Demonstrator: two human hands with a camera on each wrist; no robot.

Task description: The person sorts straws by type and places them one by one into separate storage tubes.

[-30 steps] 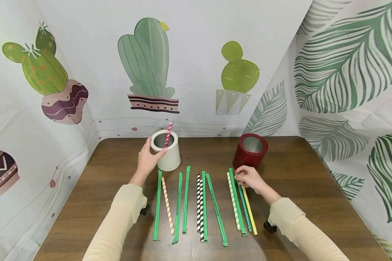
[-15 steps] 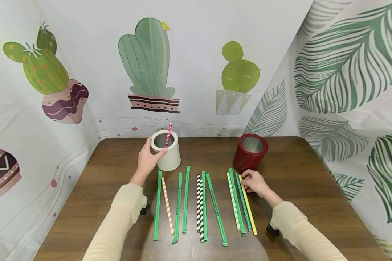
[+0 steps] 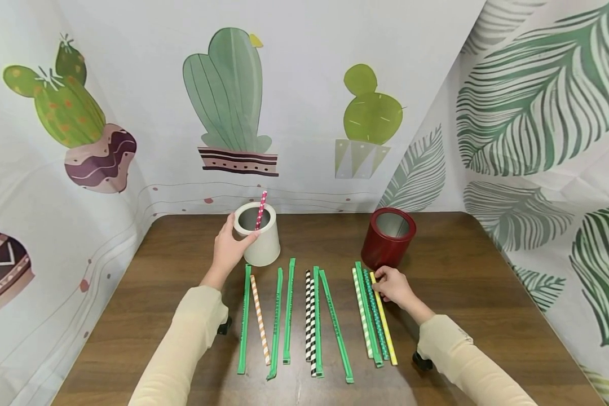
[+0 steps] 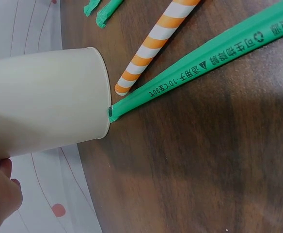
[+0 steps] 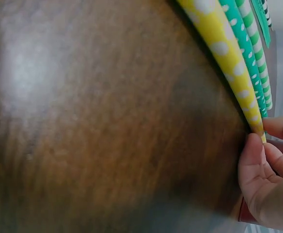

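Observation:
My left hand holds the white can at its rim, thumb on the near side and fingers on the left. A pink dotted straw leans upright inside it. With thumb and fingertips, my right hand pinches the far end of a yellow straw with white dots, which lies on the table. Left of that straw are a green dotted straw, a green wrapped straw and a green-and-white striped straw. Just beyond the right hand stands a red can.
An orange-and-white striped straw and several green wrapped straws lie in front of the white can. Black-and-white straws sit mid-table. A printed cloth hangs behind the table's far edge.
My right hand has moved right and nearer, from the green dotted straw's end to the yellow straw's. Those two straws have shifted slightly left. The left hand stays on the white can.

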